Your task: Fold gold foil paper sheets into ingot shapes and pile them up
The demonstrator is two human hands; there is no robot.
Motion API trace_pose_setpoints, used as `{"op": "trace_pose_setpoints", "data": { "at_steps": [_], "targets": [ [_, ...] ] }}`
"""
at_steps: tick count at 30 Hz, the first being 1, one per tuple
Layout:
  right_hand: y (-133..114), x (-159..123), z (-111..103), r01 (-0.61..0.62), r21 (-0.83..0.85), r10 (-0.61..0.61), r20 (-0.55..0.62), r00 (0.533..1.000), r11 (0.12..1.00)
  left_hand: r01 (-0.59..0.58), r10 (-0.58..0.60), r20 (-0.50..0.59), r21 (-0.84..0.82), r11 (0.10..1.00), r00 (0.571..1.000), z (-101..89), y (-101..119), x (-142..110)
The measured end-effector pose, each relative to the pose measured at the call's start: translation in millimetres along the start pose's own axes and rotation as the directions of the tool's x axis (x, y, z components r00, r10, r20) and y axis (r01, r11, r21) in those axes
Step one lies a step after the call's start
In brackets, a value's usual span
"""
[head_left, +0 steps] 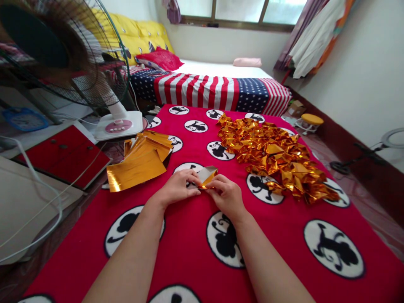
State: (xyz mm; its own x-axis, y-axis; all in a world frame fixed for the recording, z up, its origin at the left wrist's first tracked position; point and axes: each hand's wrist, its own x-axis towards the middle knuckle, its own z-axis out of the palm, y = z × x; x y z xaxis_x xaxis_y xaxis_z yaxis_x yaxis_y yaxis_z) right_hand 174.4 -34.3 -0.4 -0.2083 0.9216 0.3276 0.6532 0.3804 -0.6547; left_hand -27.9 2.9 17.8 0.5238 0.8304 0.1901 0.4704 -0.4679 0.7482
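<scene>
A sheet of gold foil paper (207, 175), partly folded and showing its pale inner side, is pinched between my two hands over the red cloth. My left hand (181, 185) grips its left end with thumb and fingers. On its right end, my right hand (226, 194) has thumb and fingers closed. Left of my hands lies a fanned stack of flat gold foil sheets (139, 168) at the cloth's edge. To the right spreads a large heap of folded gold foil pieces (274, 153), apart from my hands.
The red cloth (186, 235) has round black-and-white figures. A standing fan (118, 122) is at the left, above a red-topped box (63, 151) with white cables near it. Behind is a bed with a striped, starred cover (202, 90). A yellow stool (312, 119) stands at the right.
</scene>
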Motion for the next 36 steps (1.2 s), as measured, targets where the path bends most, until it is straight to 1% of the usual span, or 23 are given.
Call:
{"op": "trace_pose_setpoints", "data": {
  "at_steps": [2,4,8,11,21,25,30,36],
  "targets": [
    [2,0,1,0.006,0.053,-0.006,-0.006,1.000,0.999,0.011,-0.011,-0.015,-0.030,0.999,1.000,1.5,-3,1],
    [4,1,3,0.003,0.069,-0.003,-0.009,1.000,0.998,0.017,-0.020,-0.034,-0.078,0.997,0.999,3.2,-6,1],
    [5,3,5,-0.034,0.047,0.034,-0.003,0.999,0.998,0.031,-0.039,-0.059,-0.135,0.990,0.997,5.8,-7,1],
    [1,5,6,-0.074,0.019,0.075,-0.037,0.996,0.997,0.039,-0.050,-0.076,-0.133,0.990,0.996,7.2,-7,2],
    [-11,7,10,-0.194,-0.143,0.178,-0.115,0.977,0.971,0.056,-0.062,-0.097,-0.058,0.997,0.993,8.3,-2,4],
    [-12,7,11,-0.204,-0.182,0.184,-0.118,0.976,0.962,0.064,-0.063,-0.111,0.001,0.998,0.992,9.9,-2,5],
    [-15,8,12,-0.229,-0.240,0.201,-0.138,0.970,0.943,0.079,-0.065,-0.172,0.074,0.994,0.983,13.7,-3,6],
    [-17,8,15,-0.260,-0.275,0.223,-0.158,0.962,0.926,0.088,-0.063,-0.190,0.129,0.988,0.980,16.4,-2,7]
  ]
}}
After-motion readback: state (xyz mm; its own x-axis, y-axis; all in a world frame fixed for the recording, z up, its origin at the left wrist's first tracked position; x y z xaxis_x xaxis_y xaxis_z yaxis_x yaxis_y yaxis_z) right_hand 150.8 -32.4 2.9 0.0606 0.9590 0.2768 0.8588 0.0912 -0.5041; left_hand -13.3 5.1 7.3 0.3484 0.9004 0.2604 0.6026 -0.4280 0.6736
